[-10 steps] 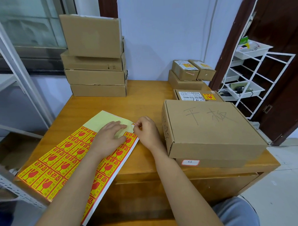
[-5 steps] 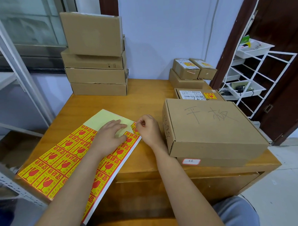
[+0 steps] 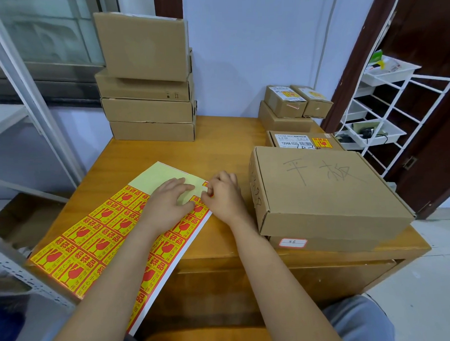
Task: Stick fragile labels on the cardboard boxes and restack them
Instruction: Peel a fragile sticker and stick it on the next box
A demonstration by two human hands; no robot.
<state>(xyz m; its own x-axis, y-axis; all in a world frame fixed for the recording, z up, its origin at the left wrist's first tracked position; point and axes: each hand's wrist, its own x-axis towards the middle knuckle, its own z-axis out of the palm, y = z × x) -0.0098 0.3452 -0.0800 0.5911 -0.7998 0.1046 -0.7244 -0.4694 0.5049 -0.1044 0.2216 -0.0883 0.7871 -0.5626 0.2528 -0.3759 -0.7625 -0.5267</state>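
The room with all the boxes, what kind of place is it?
Probably a small packing or stock room. Plain cardboard boxes are stacked on a wooden desk, a sheet of fragile stickers lies ready, and a white wire rack holds trays.

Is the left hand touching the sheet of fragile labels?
Touching. The head view shows the left hand lying flat on the label sheet, palm and fingers pressing it against the table.

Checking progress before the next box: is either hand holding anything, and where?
The right hand pinches the corner of a fragile label at the label sheet's far right edge. The left hand lies flat on the sheet, gripping nothing.
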